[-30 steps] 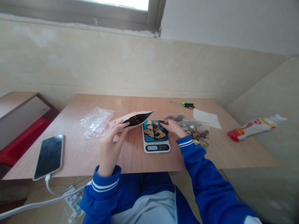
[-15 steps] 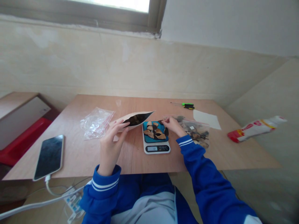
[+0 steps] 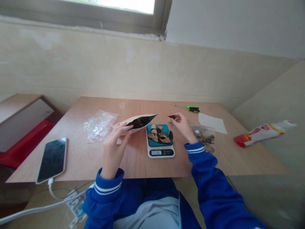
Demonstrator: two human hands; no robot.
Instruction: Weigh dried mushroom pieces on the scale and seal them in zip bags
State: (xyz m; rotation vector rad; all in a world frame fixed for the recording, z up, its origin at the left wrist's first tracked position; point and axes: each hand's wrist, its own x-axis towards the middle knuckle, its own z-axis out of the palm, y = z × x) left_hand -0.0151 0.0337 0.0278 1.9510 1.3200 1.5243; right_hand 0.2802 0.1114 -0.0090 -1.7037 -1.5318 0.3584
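My left hand (image 3: 118,140) grips a pouch (image 3: 139,123) with a pale outside and a dark inside, its mouth spread wide. Between the fingertips of my right hand (image 3: 183,124) is a dark dried piece (image 3: 171,117), raised behind and to the right of the kitchen scale (image 3: 160,153). On the scale's blue platform lie several dried slices (image 3: 164,139), tan with dark brown edges. The display is lit, but its digits are too small to read. A clear zip bag of dried pieces (image 3: 206,140) lies beside my right wrist, partly hidden by it.
Crumpled clear plastic bags (image 3: 101,125) lie left of the pouch. A charging phone (image 3: 52,160) rests at the table's left edge. Two screwdrivers (image 3: 193,109) and a white paper (image 3: 213,123) are at the back right. A red and white bottle (image 3: 262,133) lies at the far right.
My right hand has lifted a dark piece off the scale's far right corner and moved up and right with it. My left hand and the pouch have stayed nearly still.
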